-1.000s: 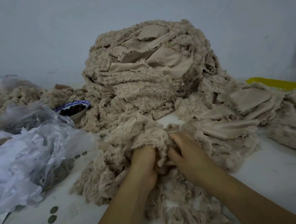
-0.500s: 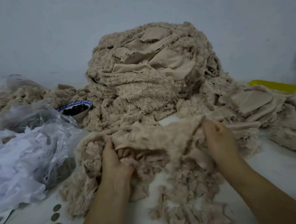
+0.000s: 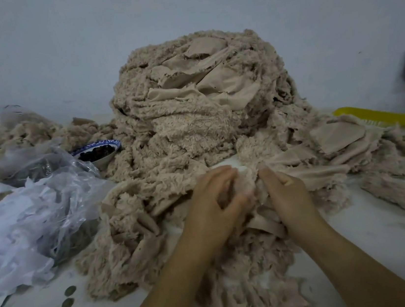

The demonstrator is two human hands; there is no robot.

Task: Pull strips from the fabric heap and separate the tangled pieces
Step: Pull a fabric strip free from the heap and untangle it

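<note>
Fabric heap (image 3: 190, 108) rises at the back of the bench (image 3: 401, 243), close to the wall, a tall mound of beige fleecy strips with a few smooth pieces showing near its top. Its bulk looks tightly knotted, so most of the work appears to lie ahead.

At its foot, in front of the person, lies a tangled bunch (image 3: 253, 193) drawn clear of the mound, though fleece runs on from it towards the heap. The left hand (image 3: 213, 203) has its grip curled round the bunch's left side; its fingers are blurred, so the exact hold is unclear. The right hand (image 3: 286, 193) is just beside it, fingers tucked into the cloth and thumb on top, pinching the right side. The two hands nearly touch, which suggests the bunch is about to be parted, not yet parted.

Loose strips (image 3: 135, 234) spread low on the bench to the left of the hands and towards the near edge. To the right, flatter pieces (image 3: 340, 135) lie layered, draped over a yellow basket (image 3: 382, 116); these may be sorted pieces, but that is a guess.

Further left sit a blue-rimmed bowl (image 3: 98, 151) of dark items, a crumpled plastic bag (image 3: 35, 201) and small round discs (image 3: 68, 303).
</note>
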